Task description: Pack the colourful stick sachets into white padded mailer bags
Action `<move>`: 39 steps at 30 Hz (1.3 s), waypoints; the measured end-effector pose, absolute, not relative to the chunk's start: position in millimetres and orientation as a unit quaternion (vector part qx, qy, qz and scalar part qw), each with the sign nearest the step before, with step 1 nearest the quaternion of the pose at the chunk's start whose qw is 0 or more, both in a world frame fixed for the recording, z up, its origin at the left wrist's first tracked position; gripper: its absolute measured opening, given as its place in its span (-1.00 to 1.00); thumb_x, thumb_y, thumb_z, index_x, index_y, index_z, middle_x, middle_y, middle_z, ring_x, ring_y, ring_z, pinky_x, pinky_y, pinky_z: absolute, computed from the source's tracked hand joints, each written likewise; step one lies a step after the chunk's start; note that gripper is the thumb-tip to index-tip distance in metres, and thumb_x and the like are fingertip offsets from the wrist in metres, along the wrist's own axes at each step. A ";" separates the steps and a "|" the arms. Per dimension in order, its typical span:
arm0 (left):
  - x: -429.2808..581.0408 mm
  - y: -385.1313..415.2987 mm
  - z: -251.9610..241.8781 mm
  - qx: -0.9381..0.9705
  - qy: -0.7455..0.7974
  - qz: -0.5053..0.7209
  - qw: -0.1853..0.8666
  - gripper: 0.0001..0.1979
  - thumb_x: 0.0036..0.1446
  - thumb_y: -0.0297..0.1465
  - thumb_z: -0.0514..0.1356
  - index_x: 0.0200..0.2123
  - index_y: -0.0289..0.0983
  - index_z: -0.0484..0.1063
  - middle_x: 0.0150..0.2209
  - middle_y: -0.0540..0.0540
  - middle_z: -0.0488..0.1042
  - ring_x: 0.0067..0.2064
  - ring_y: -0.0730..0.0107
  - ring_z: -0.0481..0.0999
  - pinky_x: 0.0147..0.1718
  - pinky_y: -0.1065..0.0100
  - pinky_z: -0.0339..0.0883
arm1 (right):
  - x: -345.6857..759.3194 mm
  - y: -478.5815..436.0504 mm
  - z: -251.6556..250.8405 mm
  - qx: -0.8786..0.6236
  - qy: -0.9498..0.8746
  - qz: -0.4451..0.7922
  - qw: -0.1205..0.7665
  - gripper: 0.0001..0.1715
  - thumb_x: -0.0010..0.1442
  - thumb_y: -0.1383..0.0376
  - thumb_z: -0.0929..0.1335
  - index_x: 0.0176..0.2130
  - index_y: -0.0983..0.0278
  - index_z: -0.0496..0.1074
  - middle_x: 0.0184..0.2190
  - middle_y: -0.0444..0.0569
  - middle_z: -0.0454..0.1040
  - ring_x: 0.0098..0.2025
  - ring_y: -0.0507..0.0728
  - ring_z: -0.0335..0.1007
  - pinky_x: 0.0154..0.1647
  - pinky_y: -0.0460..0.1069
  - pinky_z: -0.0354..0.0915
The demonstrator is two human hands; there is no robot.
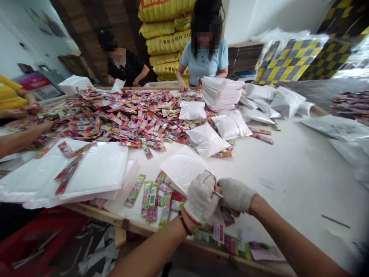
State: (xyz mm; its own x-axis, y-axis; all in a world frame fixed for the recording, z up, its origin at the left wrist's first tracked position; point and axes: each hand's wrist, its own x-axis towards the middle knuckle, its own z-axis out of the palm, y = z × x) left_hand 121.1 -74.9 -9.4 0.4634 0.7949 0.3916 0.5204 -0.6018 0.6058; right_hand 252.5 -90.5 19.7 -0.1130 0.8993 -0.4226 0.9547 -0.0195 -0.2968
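Observation:
My left hand (201, 197), in a white knit glove with a bracelet at the wrist, is closed near the front edge of the table. Beside it and touching it is my right hand (236, 194), gloved and closed too. What the fingers hold is mostly hidden; a small pale strip shows between them. Behind my left hand lies a flat white bubble mailer (184, 165). Left of it are several green and pink stick packets (152, 200). More green and purple packets (206, 235) lie under and in front of my hands, with a small red and white label (218, 231).
A large heap of stick packets (123, 119) covers the table's far left. Filled white mailers (232, 125) and a stack of mailers (221, 94) stand beyond. More mailers (98, 169) lie left. Several people work around the table; a co-worker's arm (25, 136) reaches in.

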 end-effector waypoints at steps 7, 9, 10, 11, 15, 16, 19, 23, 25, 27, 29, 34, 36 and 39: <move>120.3 -72.4 -10.9 0.851 0.451 0.230 0.142 -0.91 0.14 -0.45 0.06 -0.27 -0.26 0.33 -0.28 -0.07 0.41 -0.27 0.34 0.38 -0.28 0.36 0.27 | 246.0 -126.5 -4.7 0.683 0.699 -0.157 -0.141 -0.68 0.09 0.25 0.26 -0.15 0.35 0.34 -0.21 0.15 0.45 -0.20 0.20 0.36 -0.23 0.00 0.19; 115.4 -68.5 -4.6 0.869 0.434 0.198 0.131 -0.90 0.15 -0.45 0.07 -0.25 -0.25 0.33 -0.27 -0.06 0.41 -0.25 0.35 0.40 -0.28 0.37 0.27 | 246.6 -131.4 -4.1 0.670 0.720 -0.136 -0.123 -0.66 0.14 0.22 0.24 -0.13 0.36 0.34 -0.15 0.19 0.43 -0.12 0.25 0.33 -0.15 0.05 0.18; 111.7 -66.0 -0.6 0.878 0.429 0.178 0.116 -0.89 0.14 -0.46 0.07 -0.25 -0.25 0.33 -0.25 -0.07 0.41 -0.24 0.34 0.40 -0.29 0.37 0.28 | 247.3 -130.3 -1.3 0.670 0.723 -0.137 -0.098 -0.65 0.15 0.21 0.23 -0.11 0.35 0.34 -0.15 0.18 0.43 -0.13 0.26 0.34 -0.17 0.06 0.19; 107.4 -63.6 3.7 0.885 0.428 0.157 0.099 -0.89 0.13 -0.48 0.07 -0.25 -0.25 0.33 -0.23 -0.08 0.41 -0.23 0.32 0.40 -0.29 0.36 0.28 | 248.0 -127.3 2.7 0.676 0.720 -0.141 -0.069 -0.65 0.16 0.22 0.22 -0.10 0.34 0.34 -0.16 0.17 0.44 -0.15 0.26 0.36 -0.21 0.06 0.19; 95.6 -61.3 19.1 0.892 0.437 0.096 0.073 -0.91 0.07 -0.53 0.07 -0.34 -0.28 0.33 -0.27 -0.11 0.38 -0.30 0.31 0.40 -0.35 0.34 0.30 | 247.1 -107.8 22.0 0.701 0.689 -0.184 0.020 -0.68 0.17 0.19 0.19 -0.14 0.26 0.37 -0.24 0.12 0.48 -0.27 0.26 0.44 -0.37 0.04 0.17; 96.5 -63.4 21.1 0.898 0.423 0.096 0.076 -0.92 0.08 -0.52 0.07 -0.35 -0.28 0.33 -0.28 -0.10 0.37 -0.31 0.33 0.40 -0.36 0.34 0.31 | 245.9 -103.8 25.7 0.704 0.683 -0.192 0.030 -0.68 0.17 0.18 0.18 -0.17 0.26 0.38 -0.25 0.13 0.49 -0.28 0.26 0.45 -0.39 0.04 0.17; 107.1 -71.2 20.1 0.926 0.347 0.129 0.076 -0.91 0.15 -0.47 0.05 -0.33 -0.27 0.34 -0.20 -0.10 0.38 -0.27 0.33 0.40 -0.30 0.33 0.35 | 244.2 -98.5 30.7 0.708 0.676 -0.197 0.053 -0.72 0.12 0.21 0.24 -0.26 0.31 0.43 -0.30 0.19 0.51 -0.29 0.31 0.47 -0.42 0.05 0.17; 115.6 -71.4 6.9 0.899 0.361 0.217 0.123 -0.83 0.12 -0.49 0.05 -0.21 -0.28 0.36 -0.11 -0.14 0.39 -0.11 0.30 0.41 -0.13 0.33 0.38 | 255.5 -110.9 19.6 0.701 0.675 -0.228 -0.036 -0.77 0.07 0.22 0.30 -0.32 0.33 0.41 -0.37 0.14 0.49 -0.34 0.26 0.45 -0.40 0.04 0.22; 111.8 -67.5 -0.4 0.877 0.379 0.255 0.152 -0.75 0.10 -0.53 0.05 -0.13 -0.29 0.36 -0.04 -0.16 0.37 0.00 0.29 0.38 -0.02 0.33 0.34 | 263.3 -122.2 6.6 0.674 0.671 -0.263 -0.163 -0.72 0.12 0.19 0.28 -0.19 0.30 0.38 -0.29 0.07 0.48 -0.29 0.19 0.42 -0.32 0.03 0.27; 107.4 -65.1 -7.3 0.883 0.339 0.273 0.175 -0.75 0.10 -0.54 0.04 -0.14 -0.28 0.38 0.00 -0.17 0.37 0.06 0.30 0.35 0.05 0.33 0.30 | 266.1 -130.3 -8.4 0.629 0.672 -0.280 -0.273 -0.71 0.15 0.21 0.26 -0.13 0.27 0.35 -0.20 0.04 0.45 -0.20 0.14 0.38 -0.18 0.02 0.29; 106.1 -65.3 -13.7 0.903 0.268 0.274 0.192 -0.80 0.11 -0.53 0.05 -0.24 -0.28 0.42 -0.06 -0.15 0.44 0.01 0.32 0.40 0.05 0.32 0.30 | 262.5 -130.5 -20.9 0.609 0.669 -0.270 -0.332 -0.78 0.16 0.24 0.23 -0.20 0.27 0.36 -0.21 0.05 0.42 -0.20 0.13 0.35 -0.14 0.03 0.28; 107.1 -61.9 -13.7 0.811 0.319 0.342 0.352 -0.82 0.12 -0.47 0.08 -0.30 -0.30 0.49 -0.22 -0.15 0.52 -0.15 0.32 0.49 -0.07 0.30 0.37 | 261.6 -106.8 -20.7 0.614 0.607 -0.354 -0.359 -0.75 0.06 0.24 0.31 -0.23 0.31 0.39 -0.34 0.03 0.43 -0.34 0.13 0.34 -0.27 0.05 0.31; 102.5 -53.7 -1.9 0.669 0.398 0.391 0.491 -0.79 0.11 -0.39 0.13 -0.23 -0.31 0.50 -0.26 -0.12 0.54 -0.23 0.35 0.51 -0.19 0.35 0.40 | 274.5 -100.3 -13.6 0.586 0.535 -0.445 -0.415 -0.61 0.09 0.13 0.31 -0.12 0.29 0.37 -0.35 -0.01 0.46 -0.41 0.09 0.34 -0.36 0.01 0.32; 95.7 -39.1 25.4 0.450 0.433 0.454 0.636 -0.67 -0.02 -0.32 0.24 -0.15 -0.32 0.49 -0.34 -0.07 0.55 -0.38 0.40 0.51 -0.38 0.41 0.39 | 291.0 -96.2 -4.1 0.577 0.383 -0.496 -0.524 -0.52 0.09 0.01 0.32 -0.12 0.29 0.36 -0.41 -0.04 0.44 -0.45 0.05 0.34 -0.45 -0.04 0.30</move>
State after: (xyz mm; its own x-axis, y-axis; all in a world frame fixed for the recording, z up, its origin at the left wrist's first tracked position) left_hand 95.7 -39.1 25.4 0.2134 0.9667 -0.1414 -0.1873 0.1825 0.9652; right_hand 291.0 -96.2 -4.1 0.2133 0.9619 -0.1712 -0.0778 -0.1579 -0.9844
